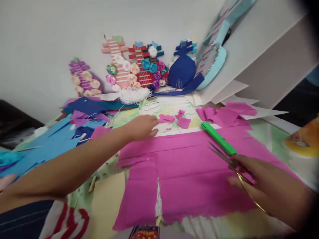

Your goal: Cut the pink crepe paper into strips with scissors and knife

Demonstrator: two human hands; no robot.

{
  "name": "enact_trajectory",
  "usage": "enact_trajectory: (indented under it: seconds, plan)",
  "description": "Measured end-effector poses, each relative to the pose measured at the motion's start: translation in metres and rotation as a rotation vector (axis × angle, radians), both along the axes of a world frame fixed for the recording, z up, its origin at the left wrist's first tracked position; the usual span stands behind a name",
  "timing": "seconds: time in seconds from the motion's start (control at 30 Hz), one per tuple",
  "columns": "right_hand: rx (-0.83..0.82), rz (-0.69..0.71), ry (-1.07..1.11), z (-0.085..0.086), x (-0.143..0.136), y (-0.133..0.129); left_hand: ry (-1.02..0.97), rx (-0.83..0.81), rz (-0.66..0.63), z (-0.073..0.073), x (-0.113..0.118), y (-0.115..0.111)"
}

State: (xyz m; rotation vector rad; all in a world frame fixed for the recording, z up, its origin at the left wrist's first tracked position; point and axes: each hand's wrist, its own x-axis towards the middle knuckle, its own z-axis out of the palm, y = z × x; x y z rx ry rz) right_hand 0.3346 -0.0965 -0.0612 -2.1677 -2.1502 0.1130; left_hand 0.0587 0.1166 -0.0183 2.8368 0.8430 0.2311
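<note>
R hand [259, 189] curls round scissors [231, 162], blades slightly apart, over pink crepe paper [194, 169] lying flat on the surface, by a green cutter [219, 138]. L hand [144, 127], half-open w/ nothing visible in it, hovers at the paper's far edge.

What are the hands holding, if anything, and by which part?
The right hand holds the scissors by their handles, blades pointing away. Whether the left hand, by the small pink scraps, holds anything cannot be told.
</note>
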Motion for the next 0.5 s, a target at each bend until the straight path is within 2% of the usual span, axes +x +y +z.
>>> enact_trajectory:
  seconds: [0.07,0.1,0.17,0.23,0.3,0.37,0.5]
  plan:
    - [-0.014,0.058,0.014,0.013,-0.022,0.027,0.076,0.023,0.024,-0.010,-0.030,-0.051]
    - [-0.026,0.149,0.028,0.017,-0.033,0.040,0.173,0.029,-0.018,-0.017,-0.042,-0.077]
    - [-0.049,0.261,0.034,0.020,-0.052,0.062,0.194,0.062,-0.040,-0.031,-0.058,-0.124]
    - [-0.071,0.310,0.030,0.017,-0.070,0.081,0.206,0.061,-0.025,-0.046,-0.066,-0.158]
    - [-0.069,0.334,0.040,0.011,-0.087,0.096,0.226,0.009,0.013,-0.060,-0.067,-0.177]
    - [-0.047,0.357,0.058,0.006,-0.100,0.106,0.242,-0.046,0.031,-0.071,-0.067,-0.185]
    - [-0.028,0.401,0.036,-0.001,-0.120,0.122,0.265,-0.119,0.034,-0.075,-0.062,-0.188]
